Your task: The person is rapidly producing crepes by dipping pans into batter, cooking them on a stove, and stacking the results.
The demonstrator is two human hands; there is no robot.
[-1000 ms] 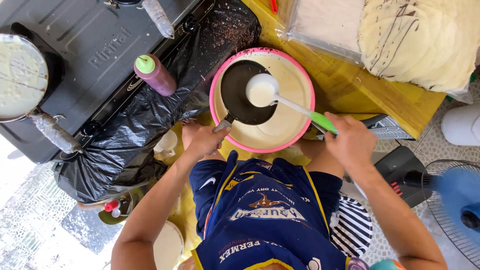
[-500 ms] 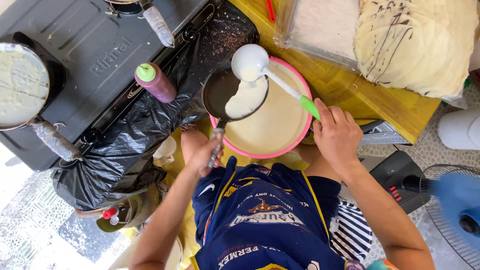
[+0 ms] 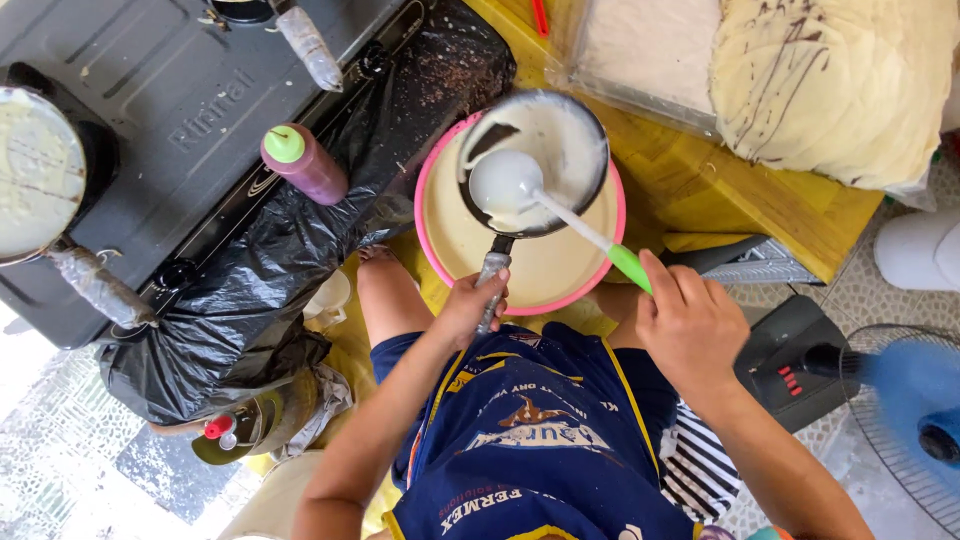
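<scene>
Over the pink basin [image 3: 432, 190], the pan [image 3: 570, 150] is coated with pale batter.

floor: pale patterned tiles [image 3: 60, 450] | yellow wooden table [image 3: 740, 190] | blue fan [image 3: 910, 420] | daylight

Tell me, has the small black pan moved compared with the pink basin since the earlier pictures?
Yes. The pan, held by the left hand, shifted toward the basin's far rim.

Navy sleeveless jersey [image 3: 540, 440] with yellow trim, printed lettering, bare arms
</scene>
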